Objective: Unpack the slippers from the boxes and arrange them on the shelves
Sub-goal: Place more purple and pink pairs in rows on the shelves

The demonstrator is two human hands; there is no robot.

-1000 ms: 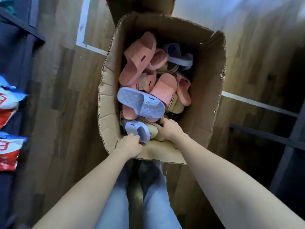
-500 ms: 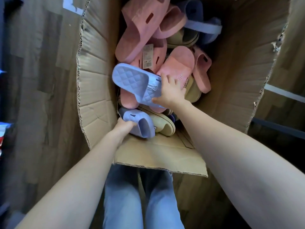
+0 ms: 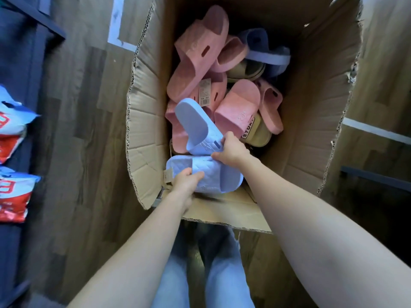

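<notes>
An open cardboard box [image 3: 146, 121] on the floor holds several slippers: pink ones [image 3: 198, 54], a beige one marked "STOR" [image 3: 259, 133] and a lilac one at the back [image 3: 264, 54]. My right hand [image 3: 231, 151] grips a lilac quilted slipper [image 3: 195, 123] by its strap end, sole turned up and tilted. Just below, my left hand [image 3: 186, 182] grips a second lilac quilted slipper [image 3: 213, 174] with a tag, at the box's near edge.
Dark shelf frames stand at the left [image 3: 33, 16] and right [image 3: 375, 176]. Red, white and blue packets [image 3: 13, 192] lie on the left shelf. Wooden floor with white tape lines surrounds the box. My legs in jeans [image 3: 200, 274] are right behind the near flap.
Both hands took hold of lilac slippers and lifted them. The right one turned its slipper sole up; the left one pulled the lower slipper out toward the near flap.
</notes>
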